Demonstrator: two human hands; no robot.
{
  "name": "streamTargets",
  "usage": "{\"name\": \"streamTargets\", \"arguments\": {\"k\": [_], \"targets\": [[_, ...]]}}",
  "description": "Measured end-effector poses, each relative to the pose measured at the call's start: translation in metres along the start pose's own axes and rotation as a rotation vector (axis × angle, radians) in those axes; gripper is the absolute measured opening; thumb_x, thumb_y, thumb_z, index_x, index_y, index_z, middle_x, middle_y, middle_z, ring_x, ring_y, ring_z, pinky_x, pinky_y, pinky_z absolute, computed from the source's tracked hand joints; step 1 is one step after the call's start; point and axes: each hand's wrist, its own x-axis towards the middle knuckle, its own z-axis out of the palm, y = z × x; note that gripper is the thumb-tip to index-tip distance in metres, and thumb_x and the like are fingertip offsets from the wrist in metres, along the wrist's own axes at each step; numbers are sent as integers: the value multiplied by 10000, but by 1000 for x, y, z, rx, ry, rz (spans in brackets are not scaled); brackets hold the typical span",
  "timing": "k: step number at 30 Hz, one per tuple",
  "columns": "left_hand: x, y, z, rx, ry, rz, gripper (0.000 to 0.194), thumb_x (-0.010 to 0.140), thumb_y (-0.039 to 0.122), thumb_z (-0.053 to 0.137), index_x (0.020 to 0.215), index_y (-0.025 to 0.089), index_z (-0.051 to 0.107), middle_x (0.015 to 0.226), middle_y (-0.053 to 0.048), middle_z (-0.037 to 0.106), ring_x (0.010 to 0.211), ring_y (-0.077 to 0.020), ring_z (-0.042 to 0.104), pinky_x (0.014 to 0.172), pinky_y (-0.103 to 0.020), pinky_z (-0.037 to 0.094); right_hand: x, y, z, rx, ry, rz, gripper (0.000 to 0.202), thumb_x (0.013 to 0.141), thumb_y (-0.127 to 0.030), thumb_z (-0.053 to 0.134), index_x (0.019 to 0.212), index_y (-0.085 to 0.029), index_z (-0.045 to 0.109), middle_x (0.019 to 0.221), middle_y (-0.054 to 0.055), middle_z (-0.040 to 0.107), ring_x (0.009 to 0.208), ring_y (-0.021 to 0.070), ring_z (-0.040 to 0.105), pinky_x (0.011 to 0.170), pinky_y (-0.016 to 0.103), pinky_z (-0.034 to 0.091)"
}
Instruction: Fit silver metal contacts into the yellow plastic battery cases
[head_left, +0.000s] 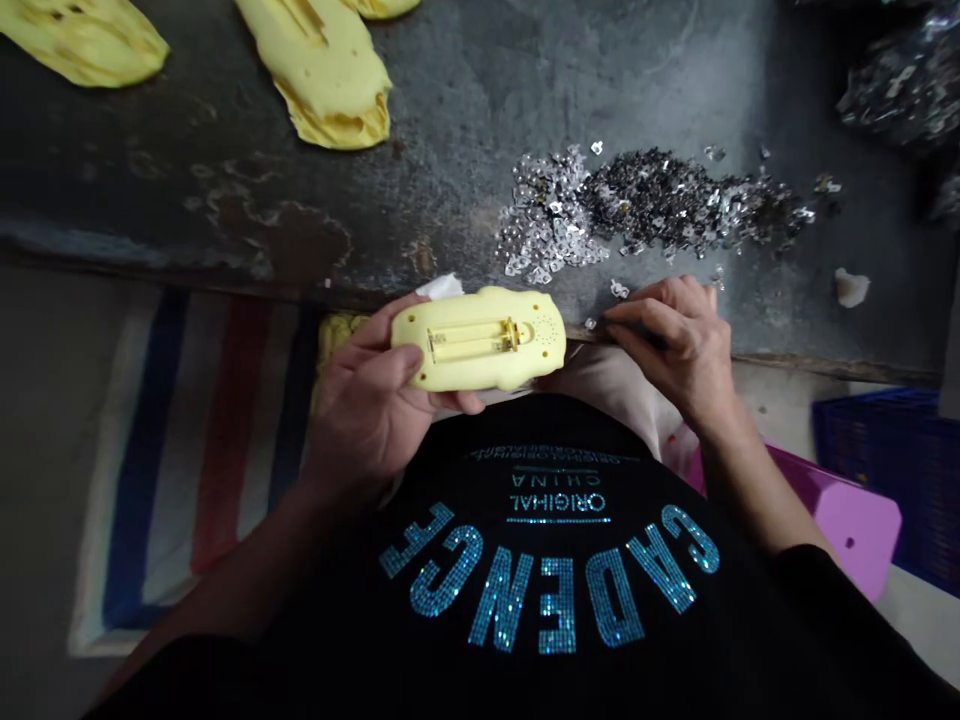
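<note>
A yellow plastic shell (480,372) is gripped in my left hand (379,390), thumb on its near end and fingers beneath. Its open battery compartment (469,341) faces up, with metal contacts at both ends, and small speaker holes sit to the right. My right hand (679,340) is at the table's front edge, thumb and forefinger brought together. A small metal contact piece (591,324) shows just beyond those fingertips; whether they hold it or something smaller I cannot tell. Just above lies a heap of silvery contact pieces (551,215), darker on its right side (652,195).
More yellow shells (330,75) lie at the back left of the worn metal table (465,110). A clear bag of metal pieces (900,90) is at the far right. Below the edge are a striped sack (214,430), a pink stool (855,525) and a blue crate (892,470).
</note>
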Motion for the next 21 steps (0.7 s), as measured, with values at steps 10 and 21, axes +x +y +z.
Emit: {"name": "streamTargets", "arguments": {"k": [10, 21], "targets": [[-4, -10, 4, 58, -8, -4, 430, 893, 308, 893, 1305, 210, 818, 1108, -58, 912, 707, -213, 820, 537, -282, 684, 6, -5, 13, -168, -66, -101, 270, 1191, -357, 590, 1015, -293, 784, 951, 38, 729, 941, 259, 614, 907, 452, 472], [-13, -13, 21, 124, -71, -43, 591, 884, 365, 959, 1416, 188, 770, 1149, -73, 886, 676, -226, 841, 568, -310, 720, 3, -49, -36, 847, 47, 188, 135, 1021, -347, 876, 936, -318, 775, 908, -10, 822, 735, 210, 746, 667, 416, 607]]}}
